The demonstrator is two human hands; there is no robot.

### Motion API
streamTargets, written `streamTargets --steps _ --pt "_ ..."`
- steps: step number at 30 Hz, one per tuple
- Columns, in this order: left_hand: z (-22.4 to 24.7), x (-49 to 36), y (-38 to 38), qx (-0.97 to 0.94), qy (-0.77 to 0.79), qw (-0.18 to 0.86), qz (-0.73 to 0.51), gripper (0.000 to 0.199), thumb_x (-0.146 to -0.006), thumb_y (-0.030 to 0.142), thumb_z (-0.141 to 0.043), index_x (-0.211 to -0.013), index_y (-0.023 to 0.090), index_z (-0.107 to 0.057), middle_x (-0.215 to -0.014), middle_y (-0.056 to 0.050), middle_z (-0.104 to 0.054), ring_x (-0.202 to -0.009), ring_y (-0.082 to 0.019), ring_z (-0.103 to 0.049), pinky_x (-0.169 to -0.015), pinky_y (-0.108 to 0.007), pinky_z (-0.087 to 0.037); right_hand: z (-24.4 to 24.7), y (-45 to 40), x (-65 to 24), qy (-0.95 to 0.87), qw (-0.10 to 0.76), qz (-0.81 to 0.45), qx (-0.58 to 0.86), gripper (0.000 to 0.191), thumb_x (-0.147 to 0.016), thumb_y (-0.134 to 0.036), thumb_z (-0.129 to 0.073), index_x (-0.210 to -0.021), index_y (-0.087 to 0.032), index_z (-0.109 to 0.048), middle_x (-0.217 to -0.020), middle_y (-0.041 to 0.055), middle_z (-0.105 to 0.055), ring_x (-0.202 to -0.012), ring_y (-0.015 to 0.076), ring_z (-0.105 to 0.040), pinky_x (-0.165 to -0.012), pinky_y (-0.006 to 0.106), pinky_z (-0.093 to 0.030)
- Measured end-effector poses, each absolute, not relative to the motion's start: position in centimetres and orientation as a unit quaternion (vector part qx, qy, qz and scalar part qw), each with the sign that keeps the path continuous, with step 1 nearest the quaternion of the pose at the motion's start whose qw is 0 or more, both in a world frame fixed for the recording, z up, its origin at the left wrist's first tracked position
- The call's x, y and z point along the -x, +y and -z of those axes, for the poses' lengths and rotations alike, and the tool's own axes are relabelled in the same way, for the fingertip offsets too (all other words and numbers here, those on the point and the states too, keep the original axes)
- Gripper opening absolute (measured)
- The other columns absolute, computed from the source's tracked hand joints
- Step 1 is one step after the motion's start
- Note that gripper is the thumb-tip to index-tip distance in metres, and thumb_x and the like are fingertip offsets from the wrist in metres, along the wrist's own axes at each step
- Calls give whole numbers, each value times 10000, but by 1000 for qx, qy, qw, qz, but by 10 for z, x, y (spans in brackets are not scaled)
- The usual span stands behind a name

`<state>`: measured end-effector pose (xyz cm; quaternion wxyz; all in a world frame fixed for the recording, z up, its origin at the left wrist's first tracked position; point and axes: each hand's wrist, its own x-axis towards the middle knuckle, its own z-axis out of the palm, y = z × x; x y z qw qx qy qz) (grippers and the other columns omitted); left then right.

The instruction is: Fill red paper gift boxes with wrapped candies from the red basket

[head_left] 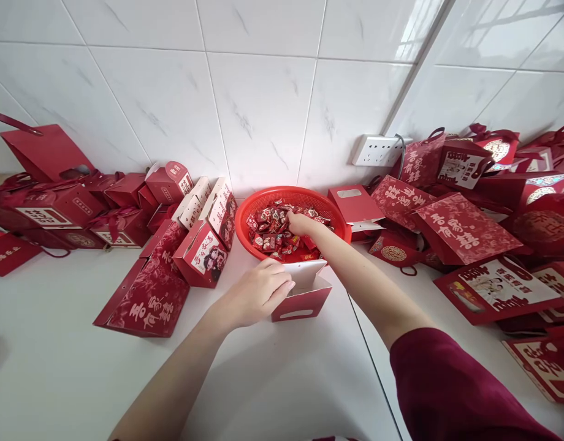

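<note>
An open red box [302, 303] with a white inside stands on the white table, in front of a red plastic basket [341, 211]. My left hand [260, 290] is closed on the left side of this box, fingers bent over its upper edge. Many small red wrapped candies [270, 223] lie in the basket. My right hand [298, 224] reaches in among them with its fingers pointing down; the fingertips are hidden, so what they hold, if anything, does not show.
Red boxes [156, 306] stand in rows on the left. More red boxes and bags [468, 226] are piled on the right. A flat-topped red box [355, 204] sits right of the basket, near a white power strip [377, 150] against the tiled wall.
</note>
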<state>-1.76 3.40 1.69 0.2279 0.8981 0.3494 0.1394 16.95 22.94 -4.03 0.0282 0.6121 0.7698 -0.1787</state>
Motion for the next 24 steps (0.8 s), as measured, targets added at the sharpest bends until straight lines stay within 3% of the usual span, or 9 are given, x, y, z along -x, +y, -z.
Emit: streamTargets --steps 3,5,8,10,12,16,20,24 --pt "-16 18 35 -898 350 228 -140 378 -1044 320 -303 -716 180 -428 -795 -14 -526 -860 -180 -464 -756 -323 -386 39 226 -174 768 44 222 -599 423 -969 -331 -588 -1337 -141 -504 -1137 104 -665 -920 196 -677 -814 372 -571" --pt "-16 18 35 -899 348 227 -140 376 -1043 315 -306 -719 179 -439 -810 -16 -538 -865 -180 -467 -758 -324 -387 40 222 -176 773 55 245 -582 622 -910 -316 -659 -1434 -131 -379 -1097 115 -699 -892 201 -693 -779 320 -564" --pt "-16 18 35 -901 341 225 -144 367 -1041 302 -315 -731 180 -468 -831 -18 -558 -881 -182 -471 -769 -326 -388 42 215 -174 787 64 250 -561 957 -715 -296 -830 -1485 -152 -281 -1231 154 -669 -1063 263 -663 -822 300 -536" --pt "-16 17 35 -902 339 223 -147 363 -1039 296 -321 -741 182 -493 -836 -21 -567 -881 -184 -474 -770 -328 -389 43 212 -170 791 74 248 -555 1011 -637 -279 -870 -1469 -152 -309 -1279 177 -643 -1099 299 -648 -824 315 -527" --pt "-17 17 34 -901 341 221 -150 369 -1038 294 -322 -742 184 -512 -832 -25 -570 -879 -187 -480 -765 -329 -390 41 209 -167 792 82 254 -549 940 -647 -258 -852 -1437 -144 -356 -1233 177 -669 -1021 295 -678 -776 314 -529" --pt "-19 17 33 -902 344 218 -146 386 -1040 314 -316 -724 186 -497 -803 -24 -556 -880 -193 -492 -744 -325 -391 28 203 -168 800 62 265 -536 584 -765 -186 -736 -1302 -171 -508 -1115 125 -724 -914 257 -705 -736 291 -518" --pt "-19 17 33 -903 339 215 -152 392 -1040 319 -318 -715 183 -489 -791 -24 -548 -858 -187 -490 -740 -324 -392 8 180 -183 809 -18 258 -527 407 -869 -157 -596 -1271 -199 -545 -1163 99 -711 -1009 255 -684 -807 296 -511" --pt "-16 17 34 -904 331 214 -163 394 -1040 313 -318 -711 184 -492 -779 -22 -545 -863 -186 -491 -761 -319 -397 -10 130 -206 805 -126 297 -497 324 -986 -226 -427 -1298 -238 -514 -1101 44 -725 -980 188 -703 -846 287 -529"
